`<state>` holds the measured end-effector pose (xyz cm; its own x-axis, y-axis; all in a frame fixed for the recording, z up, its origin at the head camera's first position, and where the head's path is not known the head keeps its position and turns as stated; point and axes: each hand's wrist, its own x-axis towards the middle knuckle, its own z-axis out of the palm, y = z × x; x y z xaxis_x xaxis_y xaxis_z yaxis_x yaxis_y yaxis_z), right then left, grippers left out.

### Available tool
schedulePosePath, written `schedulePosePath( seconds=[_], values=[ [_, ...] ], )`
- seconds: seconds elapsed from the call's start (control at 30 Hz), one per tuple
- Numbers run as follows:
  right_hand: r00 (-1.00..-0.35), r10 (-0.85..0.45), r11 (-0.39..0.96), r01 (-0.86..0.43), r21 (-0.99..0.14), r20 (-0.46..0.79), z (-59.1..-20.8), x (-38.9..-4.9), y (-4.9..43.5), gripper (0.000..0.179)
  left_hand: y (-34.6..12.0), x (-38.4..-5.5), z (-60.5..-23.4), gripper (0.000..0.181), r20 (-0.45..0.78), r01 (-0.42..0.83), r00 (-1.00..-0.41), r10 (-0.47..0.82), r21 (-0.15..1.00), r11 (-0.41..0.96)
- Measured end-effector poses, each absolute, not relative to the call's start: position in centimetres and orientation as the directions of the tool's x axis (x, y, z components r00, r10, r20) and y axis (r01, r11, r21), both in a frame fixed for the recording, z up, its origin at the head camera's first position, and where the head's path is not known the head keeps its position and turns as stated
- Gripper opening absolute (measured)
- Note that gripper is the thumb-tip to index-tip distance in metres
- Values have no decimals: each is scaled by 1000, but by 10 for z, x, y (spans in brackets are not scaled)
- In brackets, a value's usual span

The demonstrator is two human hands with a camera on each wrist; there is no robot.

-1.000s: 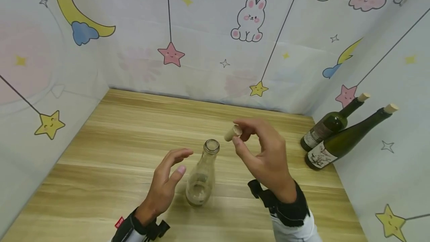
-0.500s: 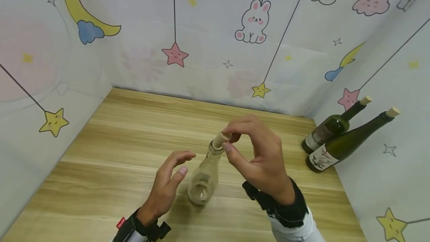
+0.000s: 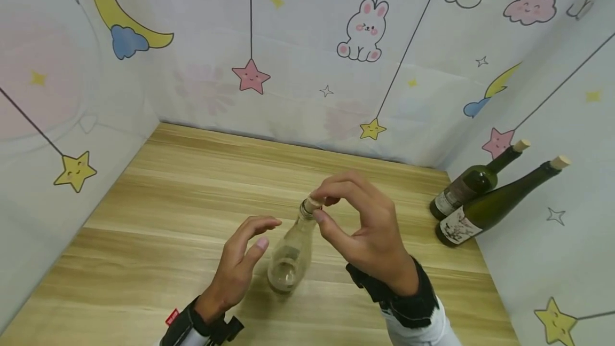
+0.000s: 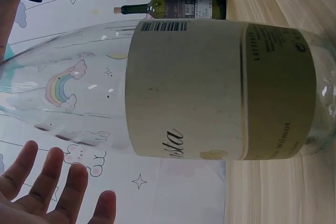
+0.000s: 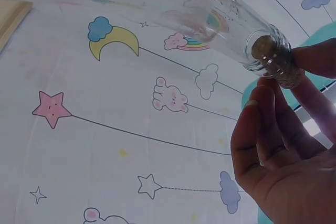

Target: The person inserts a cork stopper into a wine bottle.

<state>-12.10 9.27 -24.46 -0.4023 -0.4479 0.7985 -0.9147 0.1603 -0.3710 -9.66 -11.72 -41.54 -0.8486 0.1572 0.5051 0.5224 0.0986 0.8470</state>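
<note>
A clear glass wine bottle point(image 3: 290, 260) stands upright on the wooden table, its cream and gold label point(image 4: 189, 90) facing the left wrist camera. The cork point(image 3: 312, 204) sits partly inside the bottle's mouth; through the glass its lower end shows in the right wrist view. My right hand point(image 3: 362, 223) pinches the cork's upper end between thumb and fingertips. To the left of the bottle my left hand point(image 3: 240, 260) is held with fingers spread and relaxed, close to the glass and holding nothing.
Two corked green wine bottles, a shorter one point(image 3: 468, 186) and a taller one point(image 3: 495, 204), stand at the table's right side near the wall. White cloth with cartoon prints point(image 3: 288, 95) surrounds the wooden table point(image 3: 192, 175).
My right hand has moved left and down, bringing the cork from beside the bottle into its mouth, where it now sits lower. My left hand has stayed nearly still.
</note>
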Motion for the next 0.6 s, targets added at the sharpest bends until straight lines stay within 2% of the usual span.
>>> schedulePosePath(
  seconds=[0.13, 0.2, 0.27, 0.33, 0.4, 0.53, 0.6],
  values=[
    [-426, -439, 183, -904, -386, 791, -245, -123, 95, 26, -115, -98, -412, 35, 509, 527, -844, 168, 846, 81],
    [-483, -433, 177, -874, -453, 761, -246, -125, 95, 32, -112, -99, -410, 36, 513, 530, -839, 183, 846, 62],
    [-568, -443, 144, -809, -570, 694, -248, -128, 95, 35, -107, -100, -407, 37, 519, 537, -829, 207, 843, 39],
    [-651, -478, 74, -698, -712, 590, -251, -131, 93, 36, -102, -102, -404, 38, 541, 559, -809, 230, 829, 14],
    [-700, -534, -24, -548, -836, 474, -255, -135, 90, 39, -95, -103, -402, 41, 557, 574, -789, 261, 819, -10],
    [-700, -644, -161, -272, -949, 310, -265, -141, 81, 47, -82, -106, -399, 63, 549, 570, -782, 296, 822, -18],
    [-687, -679, -188, -176, -966, 257, -269, -142, 78, 50, -77, -106, -399, 66, 527, 553, -797, 294, 833, 3]
  ],
)
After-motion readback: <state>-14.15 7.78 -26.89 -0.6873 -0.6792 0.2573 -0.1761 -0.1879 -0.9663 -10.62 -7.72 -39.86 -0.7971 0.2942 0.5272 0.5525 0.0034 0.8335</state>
